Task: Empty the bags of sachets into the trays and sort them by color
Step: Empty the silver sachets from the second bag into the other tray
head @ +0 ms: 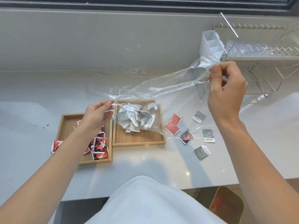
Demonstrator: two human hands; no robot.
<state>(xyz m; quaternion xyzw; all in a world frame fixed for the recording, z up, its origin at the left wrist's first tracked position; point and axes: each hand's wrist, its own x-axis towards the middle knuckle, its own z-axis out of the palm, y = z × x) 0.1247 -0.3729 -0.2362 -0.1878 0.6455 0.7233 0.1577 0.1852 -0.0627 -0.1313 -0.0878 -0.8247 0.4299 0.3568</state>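
Two wooden trays touch side by side on the white counter (145,167). One red sachet (55,146) lies outside the left tray (68,126), which holds a heap of red sachets (100,146). Above it the left hand (97,115) pinches the low end of a clear bag (161,83), its film drooping over the grey sachets (134,118) piled in the right tray (142,138). Several loose sachets (199,116), red and grey, lie scattered on the counter right of the trays. The right hand (226,91), raised, pinches the bag's other end in front of the wire dish rack (258,54). Bare counter runs from the trays to the near edge.
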